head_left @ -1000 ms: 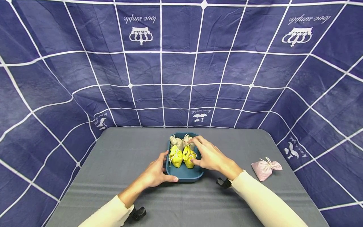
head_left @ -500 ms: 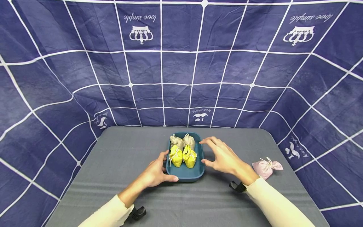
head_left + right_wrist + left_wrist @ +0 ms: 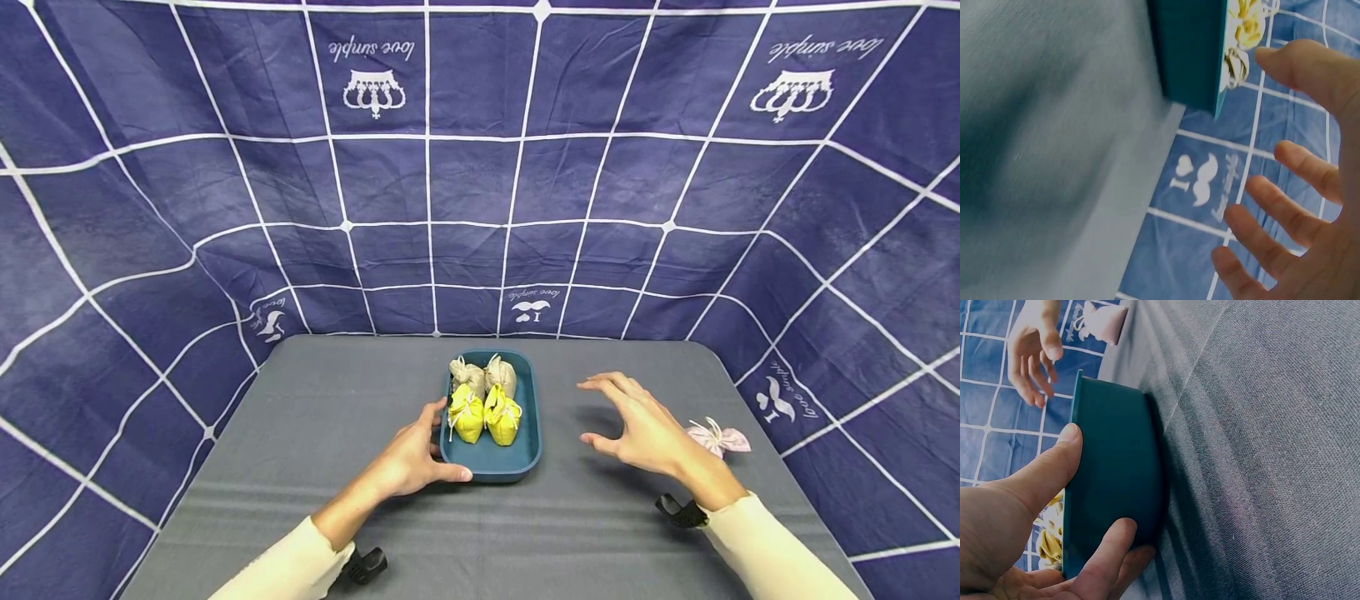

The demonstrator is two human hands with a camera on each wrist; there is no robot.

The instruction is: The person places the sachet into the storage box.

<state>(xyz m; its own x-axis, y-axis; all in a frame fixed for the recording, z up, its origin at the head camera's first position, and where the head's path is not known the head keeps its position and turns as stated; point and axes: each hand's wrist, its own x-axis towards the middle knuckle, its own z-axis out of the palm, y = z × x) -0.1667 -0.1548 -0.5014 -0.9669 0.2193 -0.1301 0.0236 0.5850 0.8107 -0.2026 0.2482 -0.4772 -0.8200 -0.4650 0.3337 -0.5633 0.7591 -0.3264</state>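
A blue rectangular bin (image 3: 492, 460) stands on the grey table. Inside it two yellow drawstring pouches (image 3: 502, 421) sit in front of two beige drawstring pouches (image 3: 500, 377). My left hand (image 3: 407, 458) grips the bin's near left corner; in the left wrist view its thumb lies at the rim and its fingers lie against the outer wall (image 3: 1113, 444). My right hand (image 3: 641, 429) hovers right of the bin, fingers spread and lightly bent, holding nothing. Behind its wrist, a pink drawstring pouch (image 3: 717, 437) lies partly hidden at the table's right.
The grey cloth-covered table (image 3: 337, 392) extends on both sides of the bin. A blue curtain (image 3: 480, 183) with white grid lines hangs along the back and both sides.
My right hand has drawn away from the pouches in the bin and moved right, toward the pink pouch, now partly covering it. The left hand and the bin stay put.
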